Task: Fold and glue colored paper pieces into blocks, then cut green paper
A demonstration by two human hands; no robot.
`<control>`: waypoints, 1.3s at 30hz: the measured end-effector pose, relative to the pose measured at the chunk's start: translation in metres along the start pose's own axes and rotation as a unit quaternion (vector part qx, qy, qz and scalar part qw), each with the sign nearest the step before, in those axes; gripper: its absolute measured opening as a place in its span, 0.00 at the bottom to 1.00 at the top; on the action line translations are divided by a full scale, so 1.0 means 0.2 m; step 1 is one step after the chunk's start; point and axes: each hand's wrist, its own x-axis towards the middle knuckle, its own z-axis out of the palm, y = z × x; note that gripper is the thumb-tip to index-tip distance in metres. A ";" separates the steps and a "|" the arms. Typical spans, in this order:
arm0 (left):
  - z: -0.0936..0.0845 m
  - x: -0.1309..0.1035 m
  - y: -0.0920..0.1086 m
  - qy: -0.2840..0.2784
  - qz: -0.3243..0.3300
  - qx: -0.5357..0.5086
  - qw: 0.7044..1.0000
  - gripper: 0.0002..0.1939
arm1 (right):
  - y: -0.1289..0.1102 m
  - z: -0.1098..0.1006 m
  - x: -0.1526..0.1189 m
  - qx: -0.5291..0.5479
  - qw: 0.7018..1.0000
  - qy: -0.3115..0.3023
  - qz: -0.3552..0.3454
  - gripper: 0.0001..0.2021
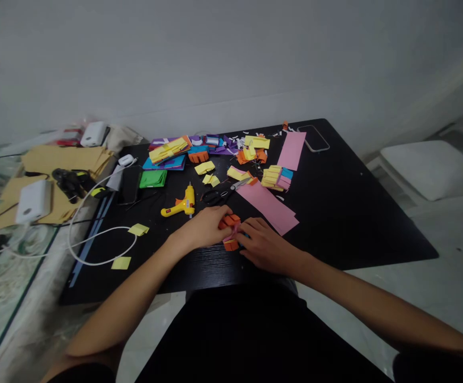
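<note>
The folded paper piece [230, 230] is orange with pink. The table [335, 213] is black. At its eleven o'clock, the glue gun [180, 205] is yellow with orange; at one o'clock, paper strips [273, 205] are pink.

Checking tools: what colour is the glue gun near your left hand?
Yellow with orange trim: glue gun, head view.

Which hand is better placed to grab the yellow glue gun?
Left, probably. The left hand rests on the orange folded paper piece, and the glue gun lies just beyond it on the left. The right hand sits on the far side and would have to cross over.
</note>
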 end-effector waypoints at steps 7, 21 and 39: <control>-0.01 0.00 -0.03 -0.014 -0.057 -0.130 0.990 0.16 | -0.01 0.00 0.00 -0.012 1.000 0.008 0.000 0.09; -0.01 0.00 -0.02 0.019 0.040 -0.029 0.999 0.18 | -0.01 -0.03 0.09 -0.008 0.999 -0.029 -0.023 0.11; -0.04 -0.03 -0.11 -0.003 -0.059 -0.173 0.983 0.17 | -0.10 -0.08 0.06 -0.105 0.994 -0.011 0.013 0.11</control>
